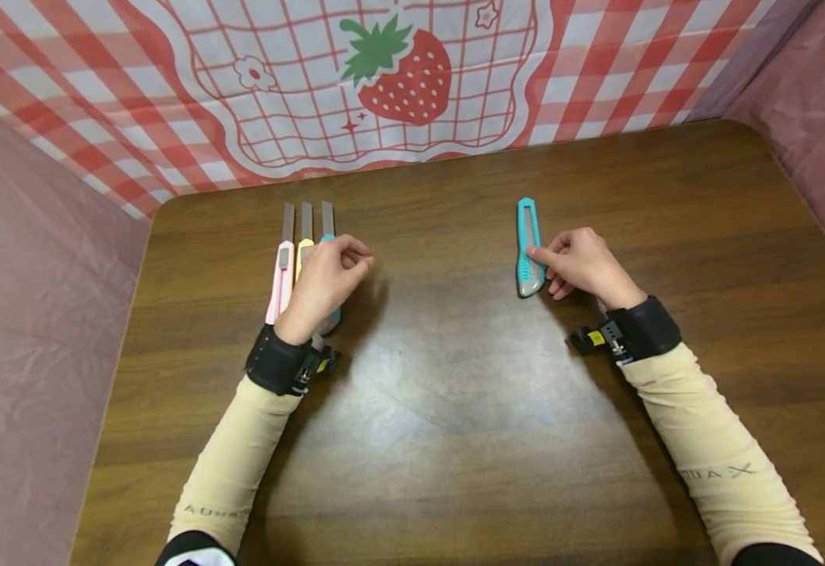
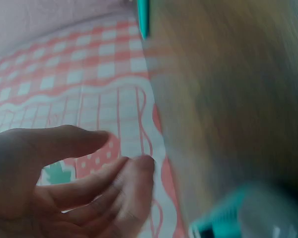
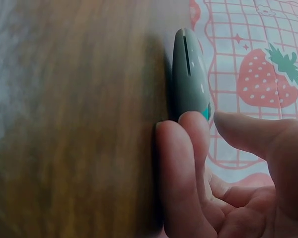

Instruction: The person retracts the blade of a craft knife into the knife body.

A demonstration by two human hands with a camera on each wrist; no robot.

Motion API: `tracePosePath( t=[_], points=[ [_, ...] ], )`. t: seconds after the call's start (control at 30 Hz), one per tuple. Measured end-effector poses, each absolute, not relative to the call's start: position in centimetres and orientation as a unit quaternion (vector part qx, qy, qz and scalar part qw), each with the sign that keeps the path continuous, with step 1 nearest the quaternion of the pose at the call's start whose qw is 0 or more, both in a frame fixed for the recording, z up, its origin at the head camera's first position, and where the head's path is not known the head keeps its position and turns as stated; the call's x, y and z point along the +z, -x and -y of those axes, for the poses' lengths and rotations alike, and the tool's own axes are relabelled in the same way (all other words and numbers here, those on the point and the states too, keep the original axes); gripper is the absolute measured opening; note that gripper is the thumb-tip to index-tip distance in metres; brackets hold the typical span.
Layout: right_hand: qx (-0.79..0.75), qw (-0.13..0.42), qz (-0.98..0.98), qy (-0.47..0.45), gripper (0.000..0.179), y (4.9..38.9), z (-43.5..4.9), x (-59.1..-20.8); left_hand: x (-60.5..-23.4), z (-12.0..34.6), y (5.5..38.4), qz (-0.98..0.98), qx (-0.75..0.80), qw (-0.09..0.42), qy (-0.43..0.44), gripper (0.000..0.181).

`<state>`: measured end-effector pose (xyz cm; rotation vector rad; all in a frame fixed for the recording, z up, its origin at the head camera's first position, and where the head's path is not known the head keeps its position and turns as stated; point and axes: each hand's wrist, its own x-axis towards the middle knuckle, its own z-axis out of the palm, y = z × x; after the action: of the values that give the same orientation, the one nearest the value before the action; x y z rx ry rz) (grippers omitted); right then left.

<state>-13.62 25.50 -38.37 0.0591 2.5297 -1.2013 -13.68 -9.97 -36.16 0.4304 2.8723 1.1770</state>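
Observation:
My right hand [image 1: 582, 263] is at a turquoise utility knife [image 1: 525, 267] on the right side of the table. The thumb lies over its body and the fingers are at its right edge, pinching it; no blade sticks out. The right wrist view shows its grey rounded end [image 3: 188, 84] by the fingertips. My left hand [image 1: 328, 275] hovers with loosely bent fingers and nothing in them, thumb and fingertips apart in the left wrist view. Beneath it lie a pink utility knife [image 1: 280, 287], a yellow one [image 1: 304, 248] and another turquoise one [image 1: 328, 237], partly hidden, blades extended.
The brown wooden table [image 1: 441, 377] has rounded far corners. Behind it hangs a red and white checked cloth [image 1: 596, 71] with a strawberry print [image 1: 412, 79]. Pink drapes [image 1: 38, 314] stand at both sides. Each wrist wears a black strap with a small camera.

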Motion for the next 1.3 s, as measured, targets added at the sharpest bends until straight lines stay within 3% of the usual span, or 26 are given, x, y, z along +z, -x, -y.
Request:
tracePosePath(
  t=[0.43, 0.57, 0.7, 1.03, 1.3],
  points=[
    [-0.426, 0.174, -0.888, -0.017, 0.043, 13.6, -25.5, -38.3, -36.0, 13.5, 14.2, -0.982, 0.177, -0.021, -0.07, 0.024],
    [-0.426, 0.174, -0.887, -0.015, 0.043, 13.6, -25.5, -38.3, -36.1, 13.8, 14.2, -0.988, 0.147, -0.001, -0.051, 0.036],
    [-0.428, 0.173, -0.887, -0.014, 0.043, 13.6, -25.5, -38.4, -36.3, 13.6, 14.3, -0.992, 0.117, 0.022, -0.044, 0.033],
    [-0.427, 0.166, -0.889, -0.025, 0.04, 13.7, -25.6, -38.6, -36.6, 13.1, 14.2, -0.992, 0.111, 0.004, -0.066, 0.04],
    [-0.427, 0.162, -0.89, -0.019, 0.041, 13.7, -25.5, -38.9, -37.3, 12.8, 14.3, -0.989, 0.124, 0.033, -0.076, 0.038]
  ],
)
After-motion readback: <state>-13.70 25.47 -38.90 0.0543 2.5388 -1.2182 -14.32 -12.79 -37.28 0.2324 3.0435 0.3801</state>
